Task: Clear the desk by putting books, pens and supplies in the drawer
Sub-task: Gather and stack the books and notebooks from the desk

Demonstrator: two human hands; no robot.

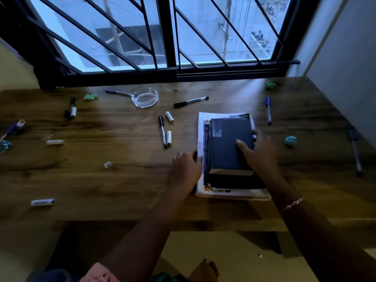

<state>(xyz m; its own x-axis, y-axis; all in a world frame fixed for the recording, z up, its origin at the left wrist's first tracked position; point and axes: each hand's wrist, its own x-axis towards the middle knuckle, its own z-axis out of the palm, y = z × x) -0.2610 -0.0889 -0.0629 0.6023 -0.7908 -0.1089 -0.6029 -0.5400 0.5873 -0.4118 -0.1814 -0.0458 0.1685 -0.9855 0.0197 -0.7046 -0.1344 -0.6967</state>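
Dim window light falls across a wooden worktop (122, 180) under a barred window (162, 37), and nearly everything to be cleared lies on it, so the task looks barely begun. No drawer shows anywhere in the frame.

Right of centre sits a stack of books (227, 155), a dark hardback on top of wider notebooks. The left hand (188, 165) presses its fingers against the stack's left edge; the right hand (259, 151) lies spread over the top cover, fingers apart, thumb on the cover. Neither grip is clamped around the stack yet; it rests flat on the worktop, seemingly being squared up for a lift.

Left to gather: a black pen (190, 101) at upper centre, a marker (162, 131) beside two small white tubes, a blue pen (268, 109) at upper right, another pen (355, 153) at the right edge, and one by the glass ashtray (144, 97). Crumpled green paper balls (270, 84) and loose caps are scattered toward the left side.
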